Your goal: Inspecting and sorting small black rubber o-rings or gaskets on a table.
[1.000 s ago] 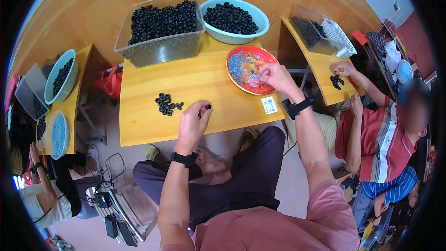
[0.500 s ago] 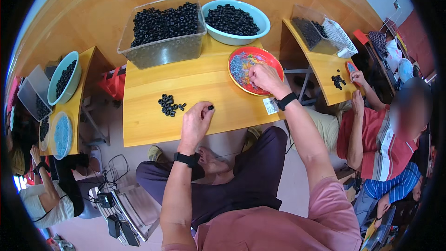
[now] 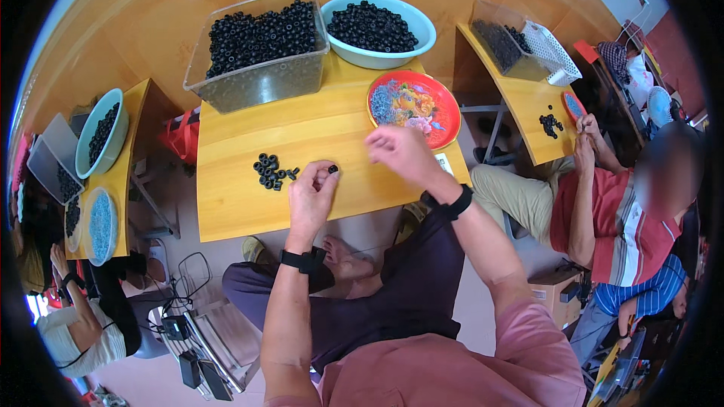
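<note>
My left hand is above the near part of the yellow table, closed on a small black ring-shaped part held between thumb and fingertips. My right hand is in the air to its right, just in front of the red flowered tray. Its fingers are drawn together in a pinch and slightly blurred, and anything between them is too small to make out. A heap of tiny blue-grey pieces lies on the tray's left side. Left of my left hand sits a loose cluster of black ring-shaped parts.
A clear plastic bin and a pale blue basin, both full of black parts, stand at the back of the table. Side tables flank mine, with a person at the right one and another at the left.
My right hand has left the tray and come toward me and to the left, uncovering the flower print. My left hand keeps the black part and has shifted slightly left.
</note>
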`<state>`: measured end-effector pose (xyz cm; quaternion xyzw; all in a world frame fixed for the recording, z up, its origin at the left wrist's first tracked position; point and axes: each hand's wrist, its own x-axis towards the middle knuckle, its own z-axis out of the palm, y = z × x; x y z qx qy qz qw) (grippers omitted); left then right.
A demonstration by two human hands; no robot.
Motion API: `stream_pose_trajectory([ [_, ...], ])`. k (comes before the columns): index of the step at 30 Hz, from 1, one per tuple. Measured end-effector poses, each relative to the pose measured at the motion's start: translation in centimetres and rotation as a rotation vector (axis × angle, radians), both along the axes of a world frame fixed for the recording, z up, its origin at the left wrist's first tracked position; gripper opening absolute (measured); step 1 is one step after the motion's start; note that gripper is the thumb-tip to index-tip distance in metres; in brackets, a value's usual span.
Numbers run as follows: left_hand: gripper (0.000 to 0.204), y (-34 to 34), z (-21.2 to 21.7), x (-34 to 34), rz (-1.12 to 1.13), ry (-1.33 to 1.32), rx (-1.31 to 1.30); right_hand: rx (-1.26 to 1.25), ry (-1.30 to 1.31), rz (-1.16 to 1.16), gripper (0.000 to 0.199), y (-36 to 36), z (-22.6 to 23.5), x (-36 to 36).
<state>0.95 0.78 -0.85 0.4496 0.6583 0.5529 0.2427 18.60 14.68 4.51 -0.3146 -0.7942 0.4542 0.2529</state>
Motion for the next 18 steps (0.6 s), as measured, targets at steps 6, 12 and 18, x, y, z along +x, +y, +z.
stream_pose_trajectory([
  [6,0.020,-0.2,0.2,-0.1,0.019,0.007,-0.038,-0.068,0.093,-0.012,0.015,-3.2,-3.1,-2.9],
  [12,0.021,0.2,-0.3,0.1,0.046,0.028,-0.018,0.176,0.080,-0.110,0.015,-3.5,-4.2,-3.2],
  [18,0.020,0.2,0.0,0.3,0.025,0.159,-0.018,0.042,0.158,-0.129,0.016,-4.2,-5.5,-3.0],
])
